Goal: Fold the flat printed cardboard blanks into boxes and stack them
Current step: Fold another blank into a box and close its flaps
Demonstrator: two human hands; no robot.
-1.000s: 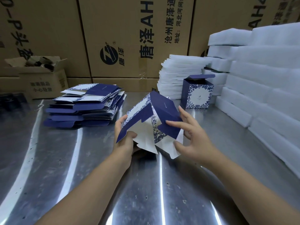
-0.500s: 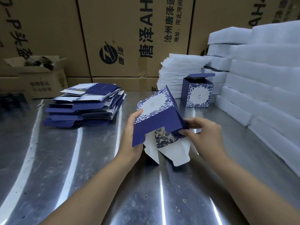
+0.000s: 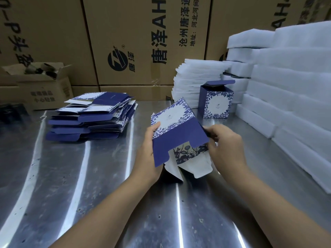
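A half-folded blue and white floral box (image 3: 176, 130) is held above the steel table (image 3: 89, 185), its bottom flaps hanging open toward me. My left hand (image 3: 149, 151) grips its left side, thumb on the printed panel. My right hand (image 3: 223, 147) holds its right edge with fingers curled around the side. A pile of flat printed blanks (image 3: 93, 116) lies at the left. One finished box (image 3: 215, 100) stands upright at the back with its lid flap raised.
White foam pads are stacked at the back (image 3: 192, 81) and along the right side (image 3: 290, 97). Large brown cartons (image 3: 143, 42) form a wall behind. A small open carton (image 3: 38, 86) sits at the back left.
The box has been turned so its white floral panel faces up and its dark side faces me. My right hand moved from the near face to the right edge.
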